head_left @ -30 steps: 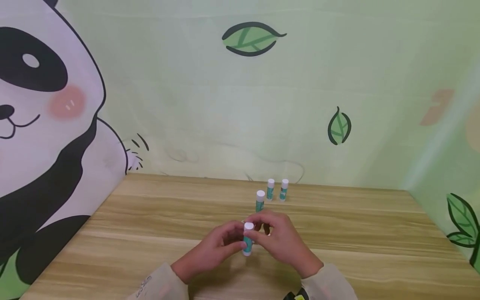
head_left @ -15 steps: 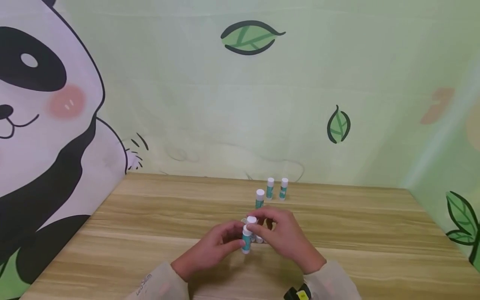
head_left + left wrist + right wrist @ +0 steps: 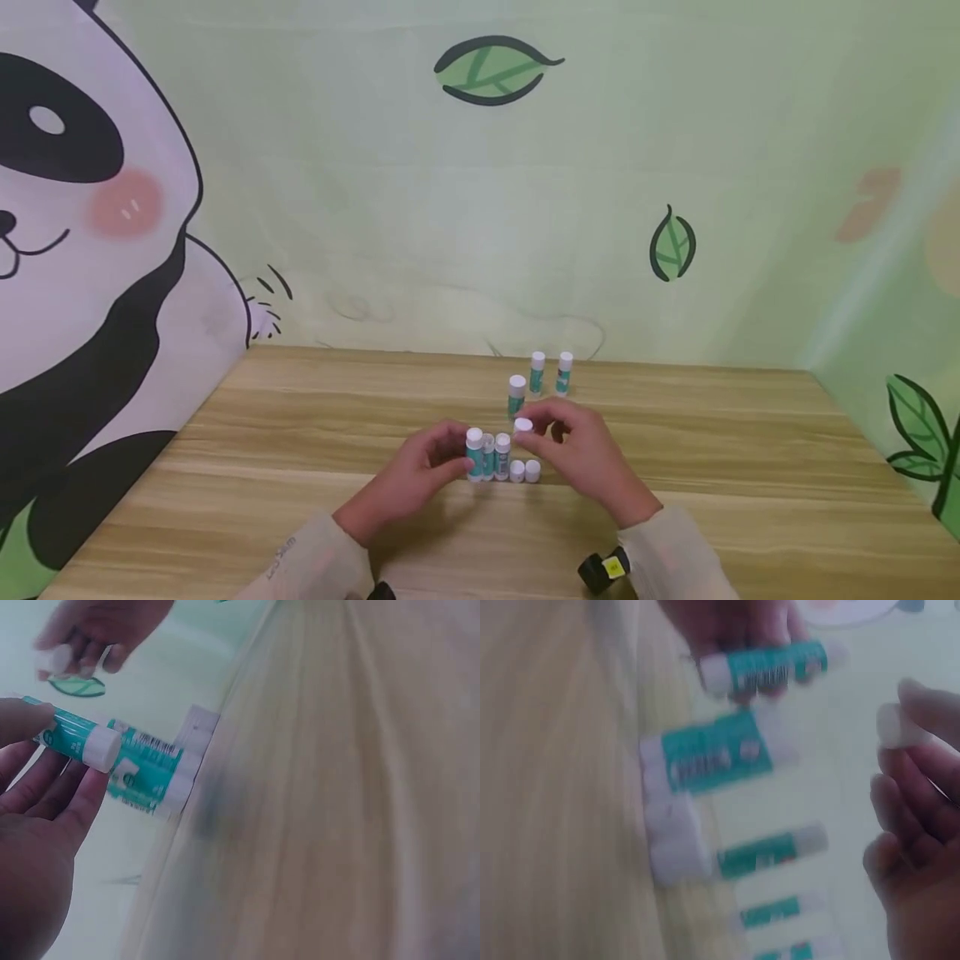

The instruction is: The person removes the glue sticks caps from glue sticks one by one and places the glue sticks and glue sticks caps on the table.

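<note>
My left hand (image 3: 420,471) holds a teal glue stick (image 3: 475,457) upright, thumb on one side and fingers on the other; its top is white. Right beside it, two more glue sticks (image 3: 502,458) stand on the table, with pale, translucent tops. Two white caps (image 3: 525,472) sit just right of them. Over the caps, my right hand (image 3: 581,454) pinches another white cap (image 3: 522,427) between thumb and fingers. The left wrist view shows the held glue stick (image 3: 75,736) from below, tilted in that view. In the right wrist view the pinched cap (image 3: 896,726) is blurred.
Behind the right hand stands a white-capped glue stick (image 3: 516,396); two others (image 3: 537,373) stand farther back near the wall. The wooden table (image 3: 337,400) ends at a green printed backdrop (image 3: 360,208) with a panda and leaves.
The right hand has drawn away to the right from the left hand's glue stick, carrying a white cap. The left hand has shifted slightly left and away from me, uncovering the standing sticks and caps.
</note>
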Available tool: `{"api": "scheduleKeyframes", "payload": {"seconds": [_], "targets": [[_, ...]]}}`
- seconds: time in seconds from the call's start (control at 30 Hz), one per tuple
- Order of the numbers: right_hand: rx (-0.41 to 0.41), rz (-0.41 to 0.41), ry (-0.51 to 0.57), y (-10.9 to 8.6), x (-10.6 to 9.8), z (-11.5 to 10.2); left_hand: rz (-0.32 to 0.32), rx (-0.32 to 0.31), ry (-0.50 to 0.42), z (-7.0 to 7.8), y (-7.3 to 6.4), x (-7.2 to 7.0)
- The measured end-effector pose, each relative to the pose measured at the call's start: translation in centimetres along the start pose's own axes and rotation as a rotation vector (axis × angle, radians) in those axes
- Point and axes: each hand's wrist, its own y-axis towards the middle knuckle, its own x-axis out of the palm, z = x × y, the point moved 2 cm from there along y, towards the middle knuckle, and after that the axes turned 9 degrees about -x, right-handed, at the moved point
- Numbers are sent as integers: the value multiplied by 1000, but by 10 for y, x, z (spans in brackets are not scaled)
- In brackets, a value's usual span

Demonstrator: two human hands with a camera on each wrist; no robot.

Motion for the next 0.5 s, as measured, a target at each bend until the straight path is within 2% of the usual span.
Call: {"api": "scheduleKeyframes", "payload": {"seconds": [0.17, 0.33, 0.5], "targets": [[29, -95, 3, -1, -8, 22, 52, -9, 26, -5, 5, -7], [48, -206, -20, -3, -12, 44, 61, -43, 38, -11, 10, -9], [110, -271, -42, -7, -12, 57, 65, -54, 73, -18, 16, -10]]}}
